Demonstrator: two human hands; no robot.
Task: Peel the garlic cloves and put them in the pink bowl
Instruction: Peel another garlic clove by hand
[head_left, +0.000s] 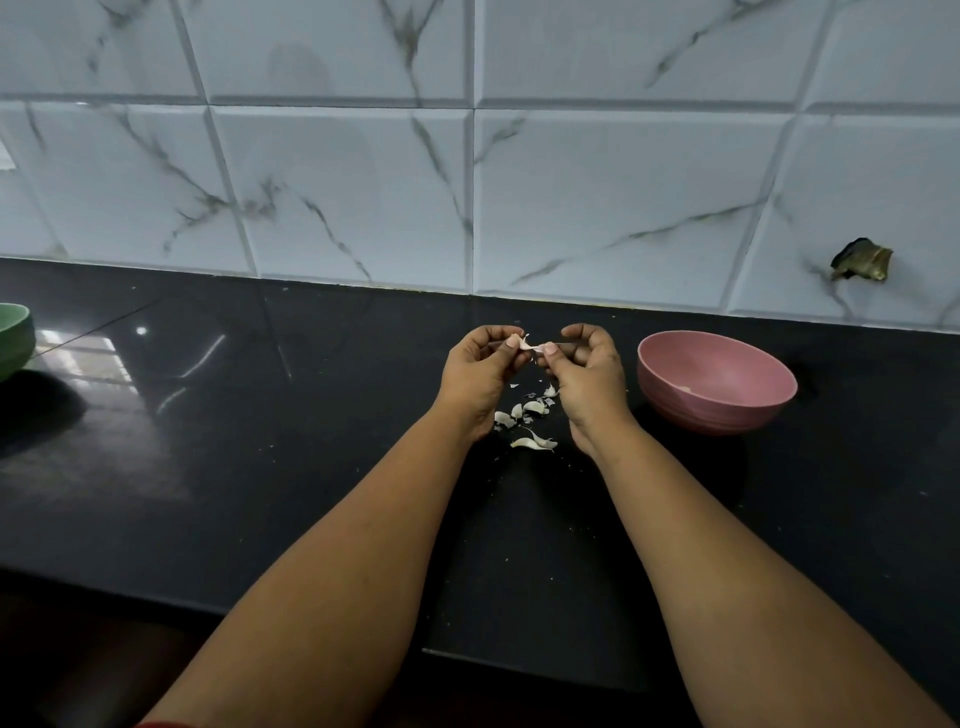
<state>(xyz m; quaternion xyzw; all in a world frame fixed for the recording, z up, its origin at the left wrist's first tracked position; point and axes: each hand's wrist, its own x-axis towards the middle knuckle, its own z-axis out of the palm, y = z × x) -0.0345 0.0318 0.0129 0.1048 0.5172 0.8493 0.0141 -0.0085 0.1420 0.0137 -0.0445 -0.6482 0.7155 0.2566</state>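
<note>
Above the glossy black stone tabletop (260, 441), both hands were raised side by side with a small pale garlic clove (525, 343) pinched between them. The left hand (480, 374) held one end of the clove between thumb and curled fingers, and the right hand (587, 371) pinched the other end, where a thin strip of skin stood up. Directly below the hands, a scatter of white papery garlic peels (527, 421) lay on the tabletop between the two wrists. The round pink plastic bowl (717, 382) stood just to the right of the right hand, with one small pale piece resting inside near its bottom. A green bowl (14, 340) sat at the far left edge, well apart. Behind everything rose a wall of white marble-veined tiles (597, 197).
</note>
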